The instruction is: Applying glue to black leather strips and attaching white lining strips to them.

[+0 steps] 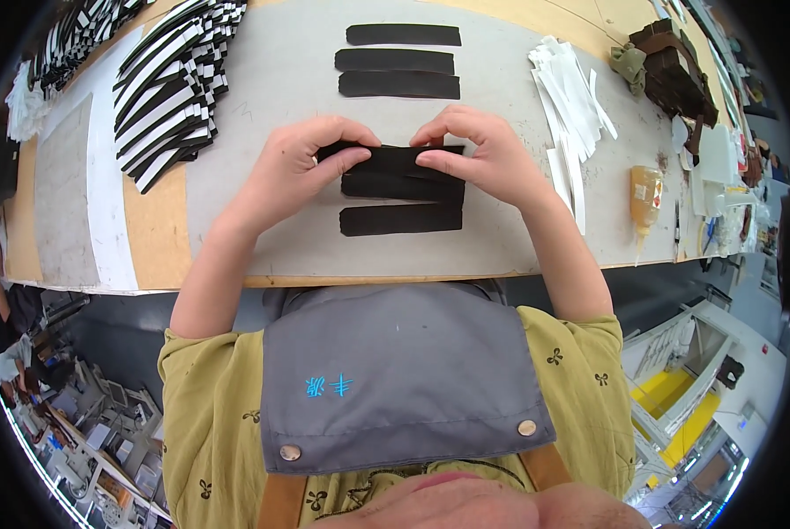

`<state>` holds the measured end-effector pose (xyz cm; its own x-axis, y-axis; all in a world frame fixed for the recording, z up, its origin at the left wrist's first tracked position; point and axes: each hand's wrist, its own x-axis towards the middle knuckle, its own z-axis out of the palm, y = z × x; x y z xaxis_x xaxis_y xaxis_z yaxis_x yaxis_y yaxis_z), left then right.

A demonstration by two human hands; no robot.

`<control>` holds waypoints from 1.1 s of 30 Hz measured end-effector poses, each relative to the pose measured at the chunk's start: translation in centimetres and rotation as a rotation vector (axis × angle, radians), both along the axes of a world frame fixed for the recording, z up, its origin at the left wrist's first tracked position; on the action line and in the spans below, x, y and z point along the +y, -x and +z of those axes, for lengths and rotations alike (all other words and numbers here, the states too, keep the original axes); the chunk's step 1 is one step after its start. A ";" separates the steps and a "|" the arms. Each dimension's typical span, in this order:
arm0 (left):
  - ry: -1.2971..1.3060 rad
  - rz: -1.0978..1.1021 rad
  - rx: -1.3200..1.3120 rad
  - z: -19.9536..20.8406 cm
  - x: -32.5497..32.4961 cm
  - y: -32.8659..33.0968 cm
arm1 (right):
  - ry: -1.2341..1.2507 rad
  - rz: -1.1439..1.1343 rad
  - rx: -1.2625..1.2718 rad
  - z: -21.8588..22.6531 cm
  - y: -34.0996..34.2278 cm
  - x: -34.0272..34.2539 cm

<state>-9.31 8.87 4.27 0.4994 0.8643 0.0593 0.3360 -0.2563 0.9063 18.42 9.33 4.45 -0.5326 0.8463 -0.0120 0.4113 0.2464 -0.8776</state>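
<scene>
Though thin and flat to look at, probably not fragile: to judge by the dull surface, light in weight, soft enough to bend, with little slip under bare skin (material itself not certain from this view). Best taken, by that judgement, along the upper long edge with a thumb-and-finger pinch on each side of the middle, so as to keep the length from sagging or twisting. Found at the centre of the frame: the black strip (pixel 395 161), running crosswise between both hands, partly hidden by them and overlapping, as seen from above, a second strip (pixel 395 187) just below. Contact between those two: impossible to tell. Gripped toward its left part by the left hand (pixel 302 163), thumb and forefinger pinched on it, other fingers curled. Gripped toward its right part by the right hand (pixel 488 159), in a similar pinch, forefinger near the upper edge. Lying flat a little lower in the frame: a third strip (pixel 401 219), apart from both hands.
</scene>
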 end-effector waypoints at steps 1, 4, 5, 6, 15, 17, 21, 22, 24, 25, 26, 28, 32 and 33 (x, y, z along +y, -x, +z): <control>0.023 -0.008 0.008 0.1 0.1 -0.1 | -0.031 0.016 -0.014 0.0 -0.3 -0.1; 0.038 0.005 0.003 0.0 0.5 -0.6 | 0.017 -0.037 0.025 -0.4 -0.8 -0.2; 0.032 0.032 -0.011 -0.2 0.8 -0.8 | 0.012 -0.042 0.024 0.0 -1.0 0.0; 0.029 0.030 -0.013 -0.6 1.7 -0.8 | 0.024 -0.142 0.014 0.6 -1.2 0.2; -0.609 0.084 0.764 -5.7 8.4 -5.3 | -0.425 -0.557 -0.108 -0.8 -4.5 8.4; -0.596 0.033 0.840 -5.9 8.3 -5.5 | -0.161 -0.582 0.122 -1.9 -4.4 10.8; -0.587 -0.009 0.844 -4.9 6.5 -5.2 | -0.059 -0.590 -0.289 -3.2 -5.3 12.5; -0.587 -0.019 0.850 -5.1 5.9 -5.4 | -0.340 -0.570 -0.496 -3.9 -5.5 12.2; -0.576 -0.029 0.864 -5.0 4.9 -5.2 | -0.488 -0.516 -0.532 -4.5 -5.2 11.4; -0.572 -0.026 0.869 -4.9 4.4 -5.0 | -0.649 -0.464 -0.567 -4.2 -4.6 10.5; -0.580 -0.018 0.867 -4.9 4.0 -4.7 | -0.647 -0.460 -0.564 -4.2 -3.7 9.4; -0.585 -0.009 0.861 -4.9 3.4 -4.4 | -0.695 -0.189 -0.423 -4.3 -2.0 6.6; -0.600 -0.019 0.826 -5.3 2.7 -4.1 | -0.545 -0.049 -0.698 -4.8 -0.7 1.3; -0.611 -0.023 0.802 -5.3 2.5 -4.0 | -0.539 -0.045 -0.693 -5.0 -0.6 0.9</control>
